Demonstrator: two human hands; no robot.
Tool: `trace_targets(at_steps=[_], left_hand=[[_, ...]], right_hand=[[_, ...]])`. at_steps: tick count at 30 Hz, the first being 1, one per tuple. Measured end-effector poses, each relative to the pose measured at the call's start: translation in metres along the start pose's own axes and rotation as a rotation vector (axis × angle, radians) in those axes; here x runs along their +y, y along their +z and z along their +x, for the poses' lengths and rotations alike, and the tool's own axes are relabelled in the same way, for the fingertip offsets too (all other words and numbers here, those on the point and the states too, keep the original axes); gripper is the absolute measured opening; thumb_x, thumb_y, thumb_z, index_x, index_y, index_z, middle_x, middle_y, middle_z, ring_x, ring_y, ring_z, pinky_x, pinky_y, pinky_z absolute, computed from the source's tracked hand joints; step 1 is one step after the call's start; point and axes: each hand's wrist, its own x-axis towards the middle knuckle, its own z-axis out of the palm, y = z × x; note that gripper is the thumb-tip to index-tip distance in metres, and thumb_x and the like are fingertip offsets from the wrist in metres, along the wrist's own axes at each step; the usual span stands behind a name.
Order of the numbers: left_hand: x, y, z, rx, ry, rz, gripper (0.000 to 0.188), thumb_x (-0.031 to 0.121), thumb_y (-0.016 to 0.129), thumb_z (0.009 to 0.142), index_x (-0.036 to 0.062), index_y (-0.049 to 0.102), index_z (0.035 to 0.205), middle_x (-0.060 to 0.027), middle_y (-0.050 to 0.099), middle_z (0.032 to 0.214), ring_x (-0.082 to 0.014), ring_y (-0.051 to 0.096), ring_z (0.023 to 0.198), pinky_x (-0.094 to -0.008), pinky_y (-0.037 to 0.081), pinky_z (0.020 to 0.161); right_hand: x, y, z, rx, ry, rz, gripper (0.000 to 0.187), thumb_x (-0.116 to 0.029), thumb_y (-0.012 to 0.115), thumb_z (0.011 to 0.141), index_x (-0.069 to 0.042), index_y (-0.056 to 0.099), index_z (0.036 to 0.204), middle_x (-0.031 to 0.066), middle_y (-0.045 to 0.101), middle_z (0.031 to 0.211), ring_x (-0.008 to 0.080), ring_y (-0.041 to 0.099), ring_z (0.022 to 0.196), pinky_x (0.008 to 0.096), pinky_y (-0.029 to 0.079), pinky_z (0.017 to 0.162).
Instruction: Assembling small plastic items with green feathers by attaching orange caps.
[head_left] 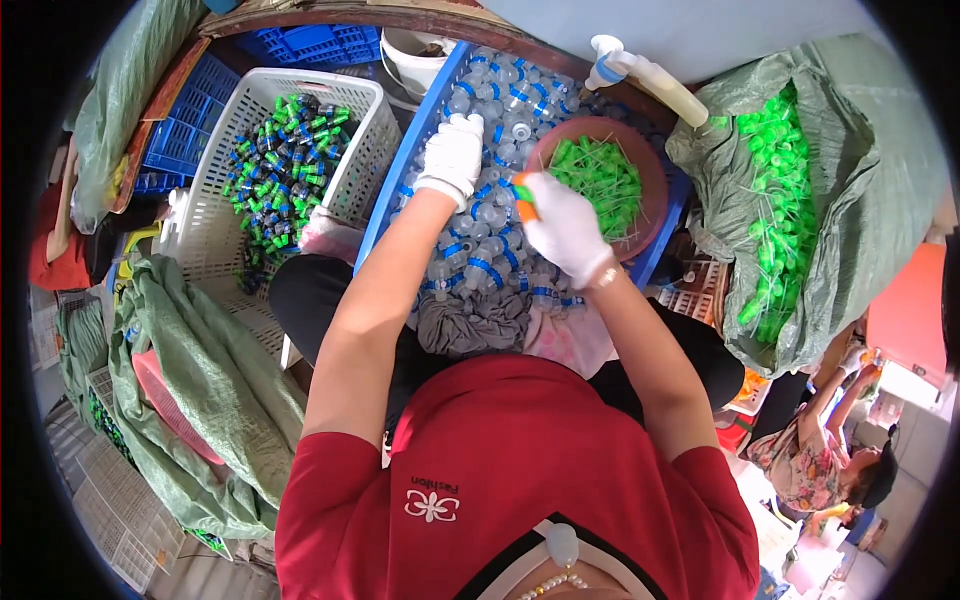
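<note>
My left hand (452, 160), in a white glove, is over the left part of a blue crate (408, 160) full of small clear bottles (485, 255) with blue bands. Its fingers are curled down and whatever they grip is hidden. My right hand (565, 228), also gloved in white and a little blurred, is closed at the near left edge of a reddish-brown basin (655, 185). A small orange-and-green piece (525, 198) shows at its fingertips. Inside the basin, which rests in the crate, lie green caps (597, 185) with thin clear tubes.
Left of me, a white basket (210, 190) holds dark bottles with green tops (290, 150). A woven sack (710, 165) of green caps is open at right. A white dispenser bottle (655, 85) leans at the back. Another person (810, 440) works at lower right.
</note>
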Motion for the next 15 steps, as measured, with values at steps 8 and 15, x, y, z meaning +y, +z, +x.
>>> trace_targets(at_steps=[8,15], left_hand=[[0.052,-0.063,-0.027,0.016,0.352,-1.551,0.044,0.002,0.054,0.095,0.0043,0.045,0.137,-0.0136,0.054,0.133,-0.0223,0.061,0.107,-0.0330,0.051,0.092],[0.075,-0.085,-0.021,-0.107,0.296,-1.788,0.047,0.000,0.053,0.095,0.0035,0.043,0.140,-0.0107,0.054,0.130,-0.0181,0.058,0.110,-0.0322,0.050,0.094]], right_hand=[[0.020,-0.087,-0.024,0.435,0.342,0.471,0.026,-0.005,0.076,0.080,-0.006,0.060,0.101,0.0049,0.056,0.078,0.0160,0.050,0.057,0.0280,0.043,0.054],[0.004,-0.137,0.008,0.650,0.109,0.073,0.026,-0.002,0.070,0.085,-0.007,0.063,0.109,0.0027,0.059,0.077,0.0132,0.052,0.058,0.0256,0.043,0.055]])
